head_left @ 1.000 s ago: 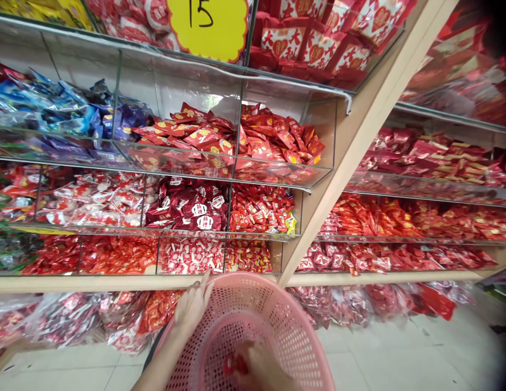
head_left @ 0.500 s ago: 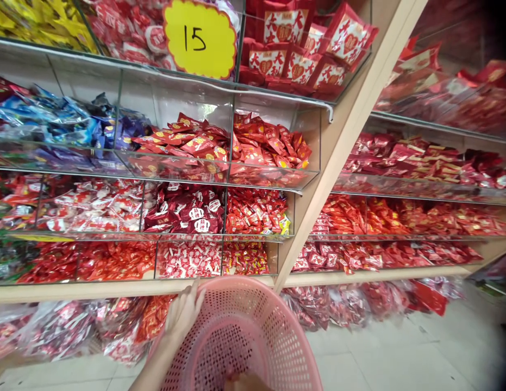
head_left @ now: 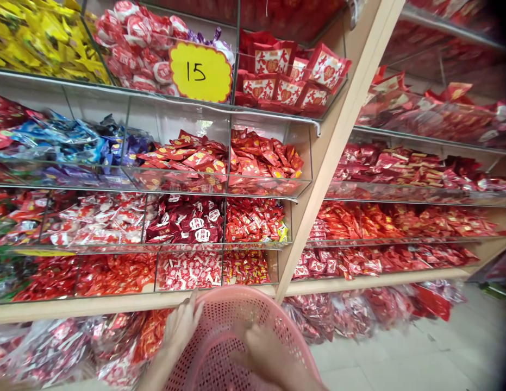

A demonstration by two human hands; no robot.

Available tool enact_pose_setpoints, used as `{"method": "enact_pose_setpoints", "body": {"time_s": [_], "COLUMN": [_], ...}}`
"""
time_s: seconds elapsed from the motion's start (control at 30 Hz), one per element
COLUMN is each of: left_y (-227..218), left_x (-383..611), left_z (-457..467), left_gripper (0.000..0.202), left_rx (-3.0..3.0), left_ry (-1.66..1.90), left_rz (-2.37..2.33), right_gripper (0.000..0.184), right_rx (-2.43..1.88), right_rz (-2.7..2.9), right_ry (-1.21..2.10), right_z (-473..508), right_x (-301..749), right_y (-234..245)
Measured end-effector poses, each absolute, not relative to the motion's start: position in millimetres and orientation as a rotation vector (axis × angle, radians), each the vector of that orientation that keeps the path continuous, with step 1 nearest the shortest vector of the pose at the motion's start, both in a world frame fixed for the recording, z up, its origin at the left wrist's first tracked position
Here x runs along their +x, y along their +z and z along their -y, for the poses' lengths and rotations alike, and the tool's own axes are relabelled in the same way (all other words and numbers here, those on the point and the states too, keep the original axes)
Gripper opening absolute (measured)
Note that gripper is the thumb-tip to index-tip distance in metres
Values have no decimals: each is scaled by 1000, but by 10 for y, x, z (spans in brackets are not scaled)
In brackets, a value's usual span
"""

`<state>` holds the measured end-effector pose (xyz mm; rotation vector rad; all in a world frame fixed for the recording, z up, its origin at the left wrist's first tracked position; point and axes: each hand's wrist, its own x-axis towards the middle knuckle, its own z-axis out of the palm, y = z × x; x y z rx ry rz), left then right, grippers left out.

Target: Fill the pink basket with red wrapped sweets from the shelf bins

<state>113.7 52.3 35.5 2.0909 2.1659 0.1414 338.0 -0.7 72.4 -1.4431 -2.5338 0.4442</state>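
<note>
A pink perforated plastic basket [head_left: 295,323] stands at the bottom centre, its round mouth turned up towards me. My left hand [head_left: 182,325] grips its left rim, fingers lying along the edge. Over the basket's opening is my right hand [head_left: 263,345], smeared by motion, so its fingers and anything in them cannot be made out. The basket's lower part falls outside the picture. Just beyond its far rim are bins of small pink-and-white wrapped sweets [head_left: 189,270] and red-and-yellow wrapped sweets [head_left: 245,267].
Shelves of clear bins hold red packets [head_left: 263,155], blue packets [head_left: 69,136] and yellow ones [head_left: 41,38]. A yellow sign [head_left: 201,73] reads 15. A slanting wooden upright [head_left: 318,179] divides the shelves. Filled plastic bags [head_left: 52,347] lie beneath, on the tiled floor [head_left: 383,353].
My right hand has risen from low inside the basket towards its middle and far side. My left hand stays on the rim. The view has tilted up slightly.
</note>
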Motion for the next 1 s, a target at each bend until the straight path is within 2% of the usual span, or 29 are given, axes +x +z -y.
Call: {"method": "enact_pose_setpoints", "body": {"time_s": [0.17,0.3,0.43,0.6,1.0], "left_y": [362,379,339,256,228], "left_x": [1131,1127,1116,1105,1207], "left_z": [-490,-462,-454,-506,-561], "left_gripper": [51,50,49,47,48], "left_rx": [2092,2064,2078,2091,2104], "left_ry": [147,155,176,164,188], "left_rz": [-2187,-2207,-2219,-2234,-2193], "right_gripper": [33,34,45,65,58], "right_rx": [-1407,-1543,-1838,-1924,-1898], "right_rz": [2335,2164,1999,1974,2046], "right_ry": [106,-202,-285,-320,-326], "right_z": [-614,-1046,-1346,-1563,-1719], "right_x": [3658,3757,3706,3629,3614], "right_y": [2018,2536,2643,2592,2577]}}
